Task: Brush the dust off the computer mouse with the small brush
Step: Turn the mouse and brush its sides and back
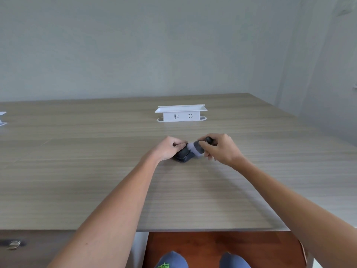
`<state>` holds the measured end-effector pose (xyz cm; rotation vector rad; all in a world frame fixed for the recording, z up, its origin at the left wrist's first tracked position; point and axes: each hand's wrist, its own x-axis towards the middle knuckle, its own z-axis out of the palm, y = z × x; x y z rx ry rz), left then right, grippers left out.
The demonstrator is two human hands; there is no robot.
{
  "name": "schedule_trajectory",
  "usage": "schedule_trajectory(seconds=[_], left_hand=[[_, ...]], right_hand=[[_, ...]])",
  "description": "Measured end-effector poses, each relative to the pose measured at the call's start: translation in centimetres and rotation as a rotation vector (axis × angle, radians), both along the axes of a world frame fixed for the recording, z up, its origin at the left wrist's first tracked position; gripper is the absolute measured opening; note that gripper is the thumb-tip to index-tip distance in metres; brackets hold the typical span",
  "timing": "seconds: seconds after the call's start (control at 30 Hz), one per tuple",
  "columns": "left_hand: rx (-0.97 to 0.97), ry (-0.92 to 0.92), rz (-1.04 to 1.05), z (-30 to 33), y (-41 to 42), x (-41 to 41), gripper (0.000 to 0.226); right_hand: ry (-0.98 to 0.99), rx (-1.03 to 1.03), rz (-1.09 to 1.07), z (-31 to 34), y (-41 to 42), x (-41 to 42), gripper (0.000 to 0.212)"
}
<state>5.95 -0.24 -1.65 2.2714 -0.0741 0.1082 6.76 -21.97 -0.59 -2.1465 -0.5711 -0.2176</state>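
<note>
A dark computer mouse (182, 156) lies on the wooden desk (96, 171), a little past its middle. My left hand (170, 148) grips the mouse from the left and covers most of its top. My right hand (220, 148) holds a small brush (199, 147) with a dark handle and pale grey bristles. The bristles point left and down and touch the right side of the mouse. The brush looks slightly blurred.
A white socket box (181, 113) stands on the desk behind the hands. Another white object (2, 118) shows at the far left edge. A grey wall rises behind the desk. Below the desk's front edge lie a reddish floor and my shoes (172, 261).
</note>
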Motion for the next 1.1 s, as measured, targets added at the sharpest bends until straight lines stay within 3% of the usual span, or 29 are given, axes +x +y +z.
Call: schedule_trajectory(seconds=[0.17,0.4,0.7,0.87,0.97,1.1], left_hand=[[0.054,0.004,0.013,0.2,-0.2,-0.1,0.032],[0.146,0.002,0.053,0.0,0.0,-0.4,0.028],[-0.034,0.180,0.041,0.6,0.5,-1.8,0.052],[0.102,0.140,0.069,1.9,2.0,-1.2,0.059],[0.147,0.120,0.005,1.6,1.8,-1.0,0.045],[0.091,0.051,-0.032,0.6,1.0,-0.8,0.036]], right_hand=[[0.030,-0.046,-0.114,-0.1,-0.2,0.4,0.017],[0.134,-0.002,-0.102,1.1,1.1,0.1,0.025],[0.165,-0.064,-0.028,1.8,1.6,0.8,0.022],[0.068,0.038,-0.126,2.2,0.3,-0.5,0.020],[0.004,0.091,-0.085,1.6,-0.1,-2.4,0.015],[-0.031,-0.020,-0.016,-0.4,-0.7,-3.1,0.012]])
